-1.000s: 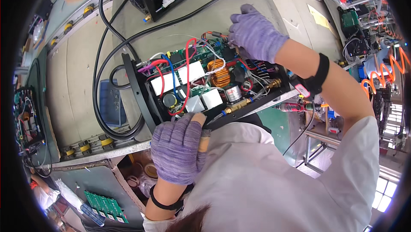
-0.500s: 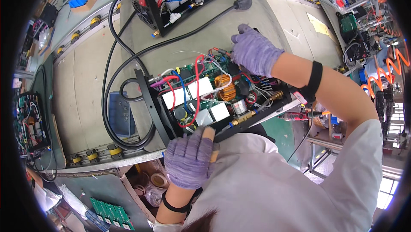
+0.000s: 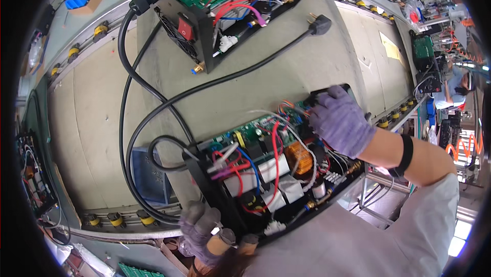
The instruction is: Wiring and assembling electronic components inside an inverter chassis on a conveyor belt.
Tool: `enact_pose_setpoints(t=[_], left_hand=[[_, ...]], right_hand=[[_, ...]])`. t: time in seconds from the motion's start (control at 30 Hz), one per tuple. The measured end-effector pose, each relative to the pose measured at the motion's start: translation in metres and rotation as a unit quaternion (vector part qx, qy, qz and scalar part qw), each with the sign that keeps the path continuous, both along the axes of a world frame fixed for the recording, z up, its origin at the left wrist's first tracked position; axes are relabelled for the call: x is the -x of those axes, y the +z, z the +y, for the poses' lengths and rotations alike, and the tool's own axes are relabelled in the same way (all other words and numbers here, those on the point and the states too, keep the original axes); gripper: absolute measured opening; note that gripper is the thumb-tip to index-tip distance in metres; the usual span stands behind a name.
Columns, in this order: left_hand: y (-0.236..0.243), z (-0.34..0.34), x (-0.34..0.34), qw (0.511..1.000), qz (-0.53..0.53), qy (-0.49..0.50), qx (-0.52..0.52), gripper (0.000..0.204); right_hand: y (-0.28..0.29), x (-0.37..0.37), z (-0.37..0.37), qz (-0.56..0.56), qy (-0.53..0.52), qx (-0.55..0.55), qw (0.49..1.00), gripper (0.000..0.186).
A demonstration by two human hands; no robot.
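Note:
An open black electronics unit (image 3: 266,169) lies in front of me, its green circuit board, white blocks, copper-coloured coil and red, blue and white wires exposed. My right hand (image 3: 342,123), in a purple-grey knitted glove, bends its fingers over the unit's right end, by a black panel. At the near left corner my left hand (image 3: 207,233), gloved alike with tan fingertips, curls against the end panel; its grip is partly hidden and blurred. A thick black power cord (image 3: 204,85) loops from the left and ends in a plug (image 3: 320,25).
A second open unit (image 3: 240,1) with a red switch stands at the far side. Under the cord loop sits a blue tray (image 3: 148,180) with small parts. Yellow-and-black rollers (image 3: 116,220) line the bench edges. Another unit (image 3: 35,172) is at the left, and a person (image 3: 452,90) at far right.
My view has come closer to the bench. The right hand now bends over the unit's right end, where the black panel shows. My left hand has curled by the left corner.

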State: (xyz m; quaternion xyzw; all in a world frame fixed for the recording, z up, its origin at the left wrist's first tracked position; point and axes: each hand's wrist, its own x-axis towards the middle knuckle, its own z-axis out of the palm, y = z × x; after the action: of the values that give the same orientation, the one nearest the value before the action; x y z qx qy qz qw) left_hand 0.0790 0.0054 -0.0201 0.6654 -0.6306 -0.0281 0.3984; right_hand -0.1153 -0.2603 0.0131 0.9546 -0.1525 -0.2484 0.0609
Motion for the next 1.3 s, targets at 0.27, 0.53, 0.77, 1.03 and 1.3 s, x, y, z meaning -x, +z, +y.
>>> enact_pose_setpoints(t=[0.27, 0.53, 0.77, 1.03, 1.3], left_hand=[[-0.042, -0.03, -0.018, 0.998, 0.051, 0.018, -0.041, 0.022], [-0.066, -0.037, -0.016, 0.992, 0.097, 0.011, -0.075, 0.022], [-0.067, -0.037, -0.014, 0.991, 0.109, -0.003, -0.076, 0.022], [-0.063, -0.032, -0.014, 0.99, 0.117, -0.01, -0.079, 0.023], [-0.056, -0.033, -0.014, 0.987, 0.129, -0.024, -0.089, 0.023]], right_hand=[[0.005, -0.005, 0.001, -0.051, 0.018, 0.014, 0.998, 0.023], [0.001, -0.004, -0.003, -0.102, 0.056, 0.022, 0.993, 0.027], [0.0, -0.008, 0.001, -0.069, 0.054, 0.003, 0.996, 0.03], [-0.002, -0.004, 0.009, -0.061, -0.03, -0.01, 0.998, 0.026], [-0.003, -0.005, 0.014, -0.026, -0.098, -0.005, 0.995, 0.025]])
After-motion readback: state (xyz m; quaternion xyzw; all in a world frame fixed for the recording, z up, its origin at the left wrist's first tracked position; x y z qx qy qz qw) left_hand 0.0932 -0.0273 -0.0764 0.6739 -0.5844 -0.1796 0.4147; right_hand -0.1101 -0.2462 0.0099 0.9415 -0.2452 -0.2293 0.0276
